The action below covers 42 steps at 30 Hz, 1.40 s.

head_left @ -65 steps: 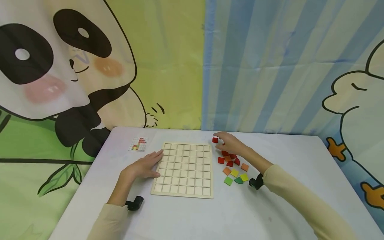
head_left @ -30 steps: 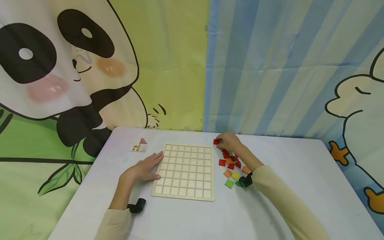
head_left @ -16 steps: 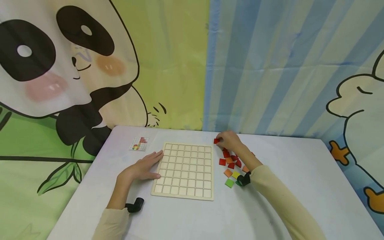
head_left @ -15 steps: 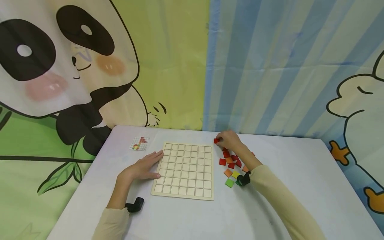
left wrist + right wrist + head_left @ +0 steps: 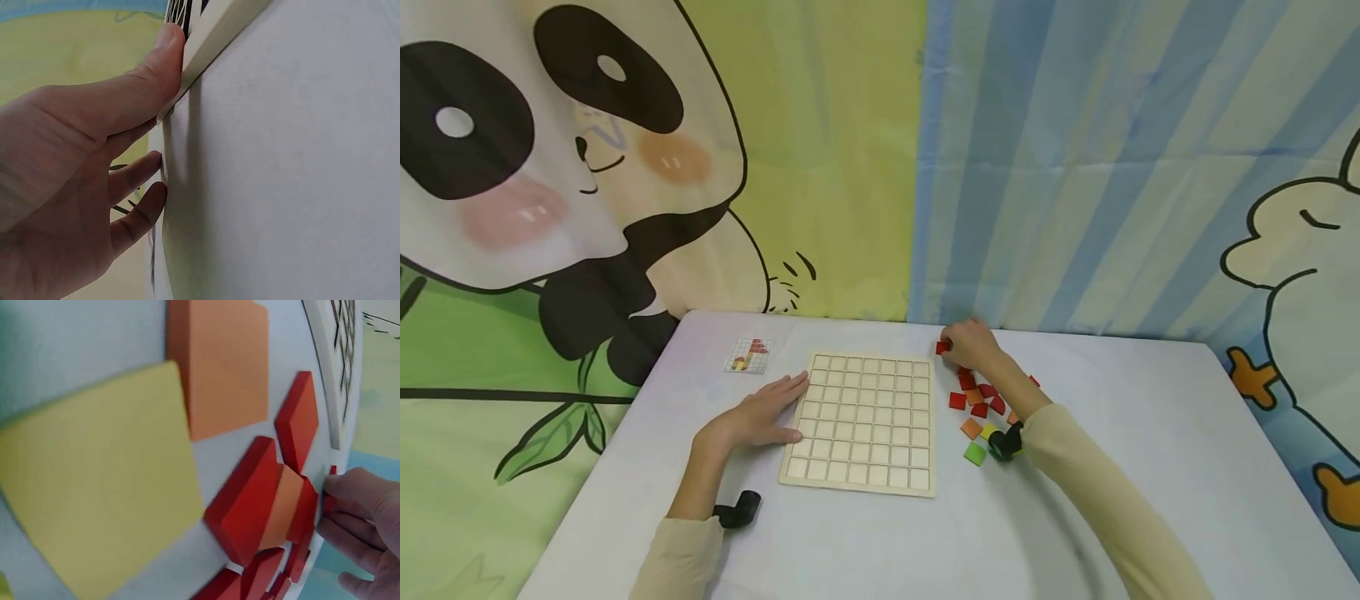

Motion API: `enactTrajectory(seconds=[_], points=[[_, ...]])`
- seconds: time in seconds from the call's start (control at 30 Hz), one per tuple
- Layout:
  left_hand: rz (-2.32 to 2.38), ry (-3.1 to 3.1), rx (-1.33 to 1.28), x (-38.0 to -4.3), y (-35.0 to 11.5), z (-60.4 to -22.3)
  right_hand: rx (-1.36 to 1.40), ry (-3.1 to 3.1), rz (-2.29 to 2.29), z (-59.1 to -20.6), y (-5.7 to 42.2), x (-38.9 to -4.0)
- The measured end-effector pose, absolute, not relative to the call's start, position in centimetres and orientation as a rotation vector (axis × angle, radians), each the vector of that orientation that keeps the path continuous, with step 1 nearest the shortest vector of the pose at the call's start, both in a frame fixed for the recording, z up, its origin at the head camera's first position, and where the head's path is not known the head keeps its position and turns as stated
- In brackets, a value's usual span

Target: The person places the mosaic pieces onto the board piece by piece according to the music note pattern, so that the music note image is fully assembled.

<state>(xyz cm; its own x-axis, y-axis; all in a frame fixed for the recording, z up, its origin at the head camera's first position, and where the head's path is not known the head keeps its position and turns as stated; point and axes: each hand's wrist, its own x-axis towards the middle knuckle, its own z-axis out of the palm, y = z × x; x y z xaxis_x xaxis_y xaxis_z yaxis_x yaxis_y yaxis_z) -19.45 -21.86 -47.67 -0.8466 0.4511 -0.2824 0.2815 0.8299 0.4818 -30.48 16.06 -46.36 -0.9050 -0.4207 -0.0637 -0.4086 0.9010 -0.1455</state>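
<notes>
My left hand [image 5: 754, 418] lies along the left edge of a pale wooden grid board [image 5: 857, 489], fingers straight. In the left wrist view, the thumb [image 5: 167, 59] presses at the board's side and the other fingers extend past it. Beyond the board's far right corner, my right hand [image 5: 973, 346] pinches a red square tile [image 5: 941, 347] between thumb and fingers, close over the table. The right wrist view shows this tile [image 5: 328, 502] edge-on, partly hidden by the thumb. The grid's cells hold no tiles.
Right of the board lie several loose tiles: red squares [image 5: 957, 401], red quarter-rounds [image 5: 997, 405], an orange one [image 5: 972, 428] and a green one [image 5: 975, 453]. My right wrist camera [image 5: 1004, 442] overlaps some. A small pattern card [image 5: 748, 355] lies left of the board.
My right fingers, earlier spread over the far red tile, have closed and now pinch it. The right forearm has shifted left. My left hand stays on the board's edge.
</notes>
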Motion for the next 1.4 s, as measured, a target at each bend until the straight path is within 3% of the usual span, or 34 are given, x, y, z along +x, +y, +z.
enactTrajectory(seconds=[0.33, 0.63, 0.83, 1.4], points=[[0.634, 2.610, 0.531, -19.5, -21.9, -47.9, -0.728, 2.850, -0.611, -46.4, 13.4, -29.5], [0.618, 2.622, 0.568, -19.6, -22.0, -48.0, -1.063, 2.768, -0.750, -46.2, 9.0, -28.4], [0.612, 2.617, 0.556, -19.6, -21.9, -47.9, -1.006, 2.733, -0.883, -46.5, 8.9, -29.3], [0.608, 2.615, 0.539, -19.7, -22.0, -47.8, -1.008, 2.742, -0.637, -46.5, 6.5, -28.3]])
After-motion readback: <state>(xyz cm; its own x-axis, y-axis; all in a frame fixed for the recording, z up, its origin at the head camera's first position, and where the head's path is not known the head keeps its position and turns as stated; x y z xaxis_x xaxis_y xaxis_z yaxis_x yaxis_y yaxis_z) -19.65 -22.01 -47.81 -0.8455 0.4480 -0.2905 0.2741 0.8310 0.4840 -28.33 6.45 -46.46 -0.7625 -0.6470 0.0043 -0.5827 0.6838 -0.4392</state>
